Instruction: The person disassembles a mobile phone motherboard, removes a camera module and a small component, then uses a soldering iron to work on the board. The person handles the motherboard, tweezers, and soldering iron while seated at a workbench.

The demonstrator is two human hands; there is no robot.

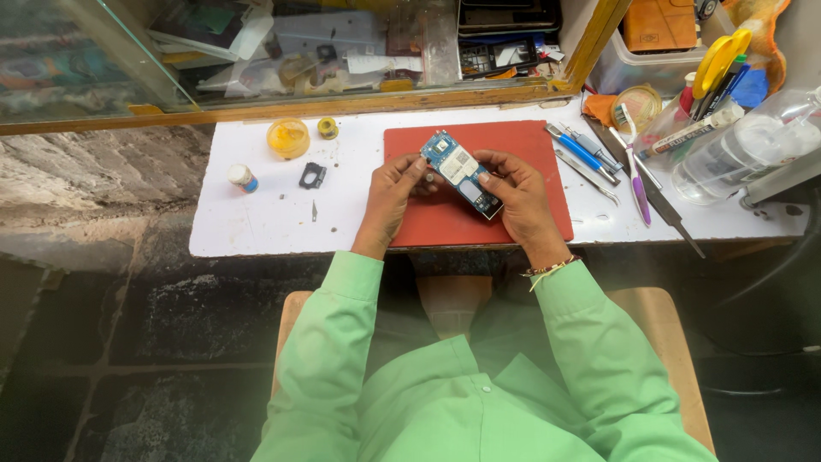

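A small blue circuit board (459,170) with metal shields and a white patch is held over a red work mat (522,141). My left hand (389,198) grips its near-left side with thumb and fingers. My right hand (519,198) holds its right edge from below. The board is tilted, its far end pointing up-left. Both sleeves are light green, and a thread bracelet sits on my right wrist.
The white table (256,222) carries a yellow round tub (288,137), a small yellow roll (327,127), a white-and-blue bottle (243,178) and a black part (312,175). Screwdrivers and tweezers (590,156), a purple toothbrush (634,171) and a clear plastic bottle (744,150) lie right. A glass case (299,51) stands behind.
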